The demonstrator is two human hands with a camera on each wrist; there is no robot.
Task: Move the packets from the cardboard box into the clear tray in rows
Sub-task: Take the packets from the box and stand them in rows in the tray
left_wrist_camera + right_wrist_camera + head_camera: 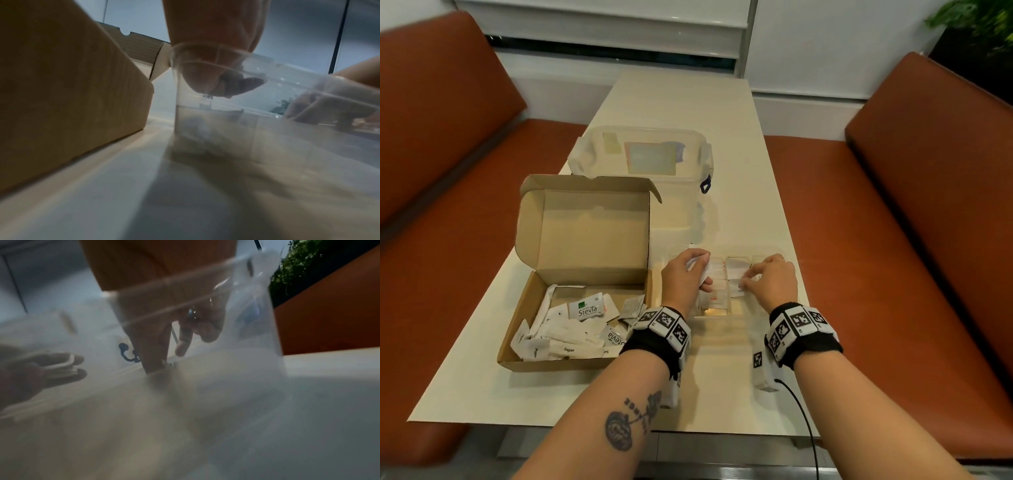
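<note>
Clear tray (736, 317) contents blurred, perhaps packets, half hidden under both hands.

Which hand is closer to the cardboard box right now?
Left. The left hand holds white packets over the clear tray's left end, right beside the cardboard box. The right hand is over the tray's right part, farther away.

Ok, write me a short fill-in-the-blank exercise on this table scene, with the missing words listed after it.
1. The loose packets still to be moved lie in the open ____ box.
2. The left hand holds a small stack of white ____.
3. Both hands work over the clear ____, where the right hand sets a packet down.
4. The green-labelled packet in the box reads ____.

Missing words: cardboard; packets; tray; Stevia
</note>
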